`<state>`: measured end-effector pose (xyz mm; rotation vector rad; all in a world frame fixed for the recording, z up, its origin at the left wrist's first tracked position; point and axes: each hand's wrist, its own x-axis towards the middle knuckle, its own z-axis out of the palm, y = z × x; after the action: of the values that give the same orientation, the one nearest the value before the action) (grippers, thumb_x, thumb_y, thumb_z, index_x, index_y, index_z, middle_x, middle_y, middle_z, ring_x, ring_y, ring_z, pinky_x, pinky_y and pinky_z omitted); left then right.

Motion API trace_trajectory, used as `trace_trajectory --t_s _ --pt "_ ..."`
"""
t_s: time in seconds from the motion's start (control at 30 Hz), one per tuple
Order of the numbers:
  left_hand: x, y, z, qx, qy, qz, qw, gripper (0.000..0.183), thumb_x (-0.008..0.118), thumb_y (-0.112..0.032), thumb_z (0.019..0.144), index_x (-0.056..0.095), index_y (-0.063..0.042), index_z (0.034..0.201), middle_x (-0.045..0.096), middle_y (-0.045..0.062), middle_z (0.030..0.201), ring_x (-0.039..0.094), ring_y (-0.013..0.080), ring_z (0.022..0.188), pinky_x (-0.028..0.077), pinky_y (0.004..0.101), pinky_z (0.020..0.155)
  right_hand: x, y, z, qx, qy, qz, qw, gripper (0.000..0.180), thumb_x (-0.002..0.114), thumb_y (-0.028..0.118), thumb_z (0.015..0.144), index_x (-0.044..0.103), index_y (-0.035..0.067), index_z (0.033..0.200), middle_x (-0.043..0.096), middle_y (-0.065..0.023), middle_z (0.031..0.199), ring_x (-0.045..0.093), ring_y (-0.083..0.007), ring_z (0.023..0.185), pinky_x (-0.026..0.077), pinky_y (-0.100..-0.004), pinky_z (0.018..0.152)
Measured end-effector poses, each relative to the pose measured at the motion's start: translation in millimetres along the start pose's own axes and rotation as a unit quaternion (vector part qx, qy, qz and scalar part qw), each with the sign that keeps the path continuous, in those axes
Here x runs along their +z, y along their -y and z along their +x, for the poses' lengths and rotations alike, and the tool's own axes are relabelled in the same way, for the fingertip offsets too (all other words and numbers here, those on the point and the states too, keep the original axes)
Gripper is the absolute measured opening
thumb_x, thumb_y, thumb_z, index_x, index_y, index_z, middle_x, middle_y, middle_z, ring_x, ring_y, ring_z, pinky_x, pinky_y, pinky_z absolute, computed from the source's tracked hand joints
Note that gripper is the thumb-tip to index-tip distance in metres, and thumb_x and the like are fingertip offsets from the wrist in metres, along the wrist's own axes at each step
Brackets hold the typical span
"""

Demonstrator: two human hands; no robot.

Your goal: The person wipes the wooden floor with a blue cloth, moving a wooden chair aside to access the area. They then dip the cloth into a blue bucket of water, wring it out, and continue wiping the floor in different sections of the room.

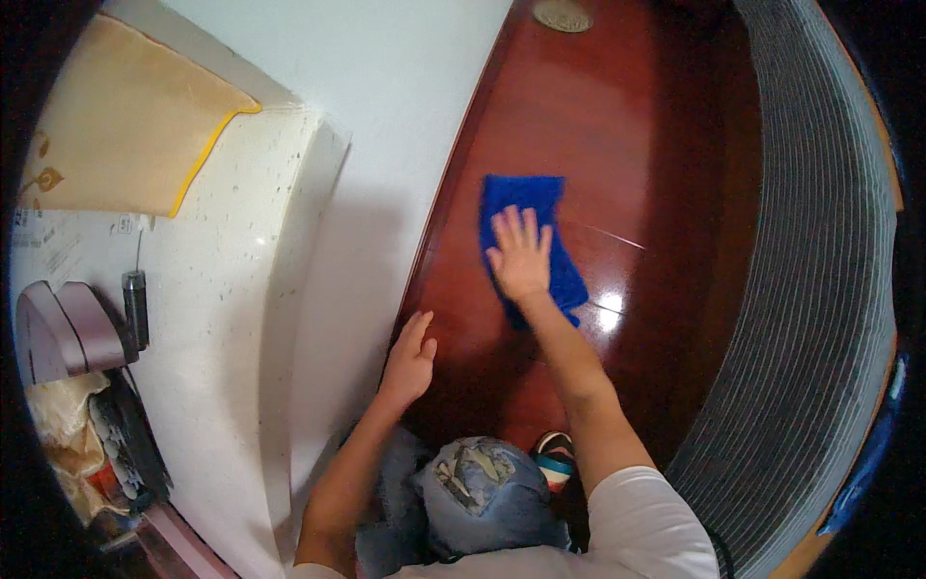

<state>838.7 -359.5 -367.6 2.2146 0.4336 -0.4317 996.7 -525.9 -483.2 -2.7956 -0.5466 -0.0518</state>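
A blue cloth (517,189) lies spread on the glossy red-brown floor (600,145). My right hand (522,253) rests flat on top of it, palm down and fingers spread; whether it grips any of the fabric cannot be seen, but the fingers are extended. Off to the left, close to the foot of the white wall, is my left hand (410,358), empty, with its thumb apart from the other fingers. My bent knee in patched jeans (492,499) and a striped shoe (555,459) show below.
A pale stone ledge (239,289) juts out on the left, bearing a yellow-edged cloth (145,116), a dark cylinder (135,311) and a pinkish case (72,333). Striped fabric (810,253) runs down the right side. A round, pale object (563,14) lies at the far end of the floor.
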Motion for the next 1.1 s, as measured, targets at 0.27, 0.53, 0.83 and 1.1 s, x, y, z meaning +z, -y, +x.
trace_trajectory --t_s 0.27,0.53,0.83,1.1 --pt "-4 12 11 0.015 -0.03 -0.007 0.999 0.045 0.047 -0.012 0.09 0.04 -0.006 0.134 0.032 0.018 0.143 0.03 0.032 0.132 0.024 0.0373 0.109 48 121 -227 -0.457 0.247 0.114 0.847 0.057 0.046 0.035 0.084 0.039 0.018 0.138 0.025 -0.0055 0.149 0.011 -0.0289 0.14 0.004 -0.0554 0.111" --pt "0 42 16 -0.025 0.042 0.015 0.999 0.046 0.048 -0.014 0.09 0.039 -0.006 0.135 0.033 0.017 0.143 0.028 0.03 0.134 0.022 0.0368 0.11 -2 57 -236 -0.347 0.255 0.064 0.9 0.046 0.048 0.031 0.086 0.045 0.023 0.132 0.032 -0.0032 0.145 0.024 -0.024 0.136 0.014 -0.0502 0.111" --pt "-9 61 11 -0.038 0.047 0.017 0.998 0.046 0.05 -0.013 0.09 0.039 -0.006 0.135 0.035 0.014 0.142 0.031 0.0276 0.133 0.023 0.0347 0.109 -31 -144 -107 0.09 -0.008 0.01 0.996 0.058 0.053 0.039 0.086 0.035 0.024 0.139 0.026 -0.0015 0.148 0.021 -0.0283 0.137 0.015 -0.0576 0.107" --pt "-12 42 2 -0.042 0.087 0.028 0.995 0.046 0.049 -0.014 0.091 0.039 -0.007 0.135 0.034 0.015 0.143 0.03 0.0278 0.133 0.023 0.0345 0.109 -52 -208 -174 0.323 -0.024 -0.068 0.944 0.064 0.051 0.041 0.089 0.025 0.019 0.144 0.017 -0.0054 0.151 0.015 -0.0308 0.138 0.018 -0.0567 0.107"
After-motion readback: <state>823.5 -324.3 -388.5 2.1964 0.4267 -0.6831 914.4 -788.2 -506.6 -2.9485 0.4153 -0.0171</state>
